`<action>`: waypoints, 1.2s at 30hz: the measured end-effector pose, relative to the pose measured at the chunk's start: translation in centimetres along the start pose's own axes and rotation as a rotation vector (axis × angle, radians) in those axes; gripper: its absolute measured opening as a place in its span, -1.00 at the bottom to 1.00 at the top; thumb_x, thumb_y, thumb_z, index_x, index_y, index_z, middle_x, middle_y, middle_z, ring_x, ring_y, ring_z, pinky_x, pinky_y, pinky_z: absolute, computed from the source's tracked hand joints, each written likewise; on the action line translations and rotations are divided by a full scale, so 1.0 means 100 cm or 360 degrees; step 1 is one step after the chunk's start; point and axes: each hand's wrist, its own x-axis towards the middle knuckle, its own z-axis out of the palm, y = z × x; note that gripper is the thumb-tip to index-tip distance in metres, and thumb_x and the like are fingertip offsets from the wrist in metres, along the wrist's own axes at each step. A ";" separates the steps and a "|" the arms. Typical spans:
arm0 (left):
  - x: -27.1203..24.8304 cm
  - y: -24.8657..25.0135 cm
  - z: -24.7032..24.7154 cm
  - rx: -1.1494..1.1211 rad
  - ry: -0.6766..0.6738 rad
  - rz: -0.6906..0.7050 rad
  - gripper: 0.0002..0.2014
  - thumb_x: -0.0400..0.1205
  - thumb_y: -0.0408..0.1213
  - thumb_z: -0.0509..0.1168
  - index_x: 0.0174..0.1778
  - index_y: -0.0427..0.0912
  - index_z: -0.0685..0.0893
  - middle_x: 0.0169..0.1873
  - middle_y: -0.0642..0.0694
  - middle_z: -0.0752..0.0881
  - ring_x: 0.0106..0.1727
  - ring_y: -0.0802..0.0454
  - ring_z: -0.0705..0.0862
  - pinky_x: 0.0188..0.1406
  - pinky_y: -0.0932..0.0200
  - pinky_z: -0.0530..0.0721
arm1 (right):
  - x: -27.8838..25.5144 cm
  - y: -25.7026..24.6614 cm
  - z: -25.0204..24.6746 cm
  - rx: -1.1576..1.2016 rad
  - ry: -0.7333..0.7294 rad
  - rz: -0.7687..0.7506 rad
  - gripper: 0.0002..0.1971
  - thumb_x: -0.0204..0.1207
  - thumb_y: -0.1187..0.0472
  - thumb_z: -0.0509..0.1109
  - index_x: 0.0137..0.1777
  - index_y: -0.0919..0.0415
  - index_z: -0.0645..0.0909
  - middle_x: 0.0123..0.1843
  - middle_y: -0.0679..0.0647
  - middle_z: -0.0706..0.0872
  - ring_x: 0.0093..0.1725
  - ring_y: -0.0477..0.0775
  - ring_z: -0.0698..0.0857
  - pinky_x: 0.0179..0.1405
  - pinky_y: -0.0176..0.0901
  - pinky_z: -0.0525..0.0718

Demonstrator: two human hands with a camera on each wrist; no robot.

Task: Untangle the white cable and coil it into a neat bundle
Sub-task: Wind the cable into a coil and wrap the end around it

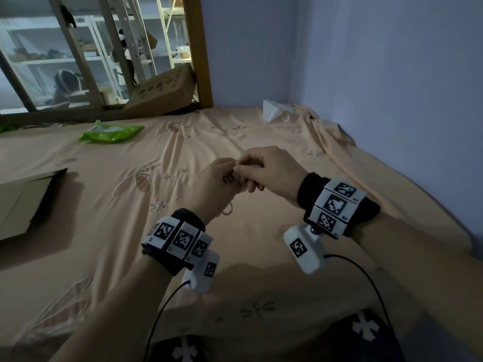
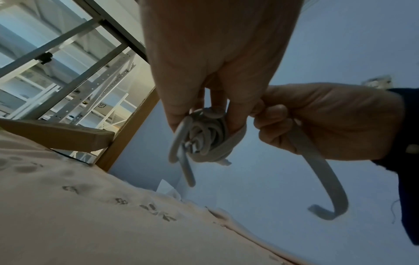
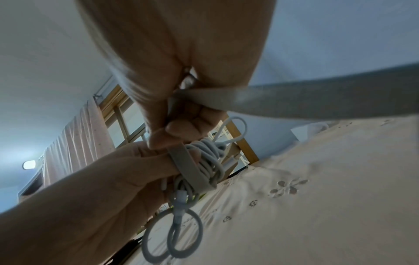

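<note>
Above the middle of the bed my two hands meet. My left hand (image 1: 217, 178) (image 2: 204, 100) pinches the white cable (image 2: 204, 136) (image 3: 211, 157), wound into a small bundle with loops hanging below (image 3: 172, 234). A flat grey strap (image 2: 317, 165) (image 3: 188, 166) wraps around the bundle. My right hand (image 1: 266, 165) (image 3: 181, 125) (image 2: 317, 122) grips this strap and holds it taut against the coil; its free end curls down in the left wrist view. In the head view only a bit of cable (image 1: 230, 178) shows between the fingers.
Peach bedsheet (image 1: 235, 244) covers the bed. A green packet (image 1: 112, 131) lies far left, flat cardboard (image 1: 23, 202) at the left edge, a cardboard box (image 1: 159, 90) against the wooden frame, white paper (image 1: 274, 111) by the wall corner. Black wires trail from both wrist cameras.
</note>
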 end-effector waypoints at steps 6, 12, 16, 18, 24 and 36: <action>-0.001 -0.005 -0.002 -0.0142 -0.0019 -0.0049 -0.80 0.62 -0.35 0.29 0.07 -0.05 0.76 0.07 -0.06 0.67 -0.11 0.02 0.68 -0.19 0.20 0.63 | 0.004 0.006 -0.007 -0.0062 0.0094 0.0022 -0.91 0.46 0.18 0.46 -0.06 0.09 0.71 -0.33 0.03 0.78 -0.39 -0.11 0.73 -0.24 -0.18 0.70; -0.003 -0.004 -0.002 0.0052 -0.0041 -0.0072 -0.62 0.67 -0.27 0.29 0.44 -0.15 0.60 0.35 -0.05 0.59 0.27 0.02 0.59 0.10 0.31 0.45 | 0.006 0.007 -0.014 -0.0201 0.0188 0.0033 -0.87 0.57 0.23 0.31 -0.08 0.10 0.70 -0.26 -0.07 0.81 -0.45 -0.25 0.63 -0.32 -0.33 0.60; -0.003 -0.002 0.001 0.0185 -0.0137 0.0023 -0.59 0.69 -0.22 0.27 0.49 -0.08 0.55 0.36 -0.04 0.55 0.26 0.00 0.57 0.15 0.24 0.48 | 0.005 0.006 -0.020 -0.0386 0.0246 -0.0069 -0.89 0.55 0.19 0.36 -0.06 0.10 0.74 -0.17 -0.11 0.77 -0.27 -0.27 0.63 -0.10 -0.31 0.58; -0.003 0.000 0.001 0.0196 -0.0169 0.0054 -0.58 0.69 -0.20 0.27 0.50 -0.07 0.53 0.36 -0.04 0.55 0.26 -0.02 0.57 0.21 0.12 0.54 | 0.005 0.007 -0.025 -0.0481 0.0266 -0.0082 -0.89 0.54 0.17 0.38 -0.04 0.10 0.75 -0.07 -0.05 0.76 -0.10 -0.13 0.64 -0.03 -0.33 0.52; -0.006 0.014 0.000 0.0104 -0.0241 0.0124 -0.69 0.63 -0.17 0.34 0.30 0.03 0.65 0.15 0.03 0.65 0.05 0.00 0.66 0.05 -0.08 0.66 | 0.002 0.004 -0.028 -0.0466 0.0286 -0.0102 -0.92 0.48 0.18 0.44 -0.08 0.09 0.75 -0.14 -0.10 0.75 -0.08 -0.15 0.65 -0.07 -0.48 0.51; -0.017 0.017 -0.006 -0.0406 -0.0342 0.0105 -0.43 0.48 -0.26 0.48 0.36 0.09 0.43 0.15 0.06 0.64 0.12 0.05 0.73 -0.06 -0.14 0.77 | 0.010 0.015 -0.035 -0.0539 0.0098 0.0112 -0.88 0.45 0.09 0.50 -0.06 0.07 0.76 -0.09 -0.01 0.77 -0.04 -0.01 0.69 0.01 -0.15 0.63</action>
